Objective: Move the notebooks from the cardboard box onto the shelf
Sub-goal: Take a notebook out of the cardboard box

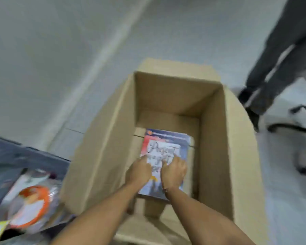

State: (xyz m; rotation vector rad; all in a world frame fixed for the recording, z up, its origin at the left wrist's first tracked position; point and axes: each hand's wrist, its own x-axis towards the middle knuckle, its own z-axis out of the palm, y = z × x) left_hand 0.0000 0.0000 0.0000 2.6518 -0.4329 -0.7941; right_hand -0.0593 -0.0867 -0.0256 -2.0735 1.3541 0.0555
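Since the notebook (166,152) lies flat on the cardboard box (214,138) floor, both hands' fingers (143,159) pressing its glossy cover, probably light and bendy, I'd lift by its edges

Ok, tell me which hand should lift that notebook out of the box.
Probably the left. The left hand has fingertips at the notebook's left edge, where they could hook under it. The right hand lies flat on the cover, away from any edge. Both are deep inside the cardboard box, so either reaches.
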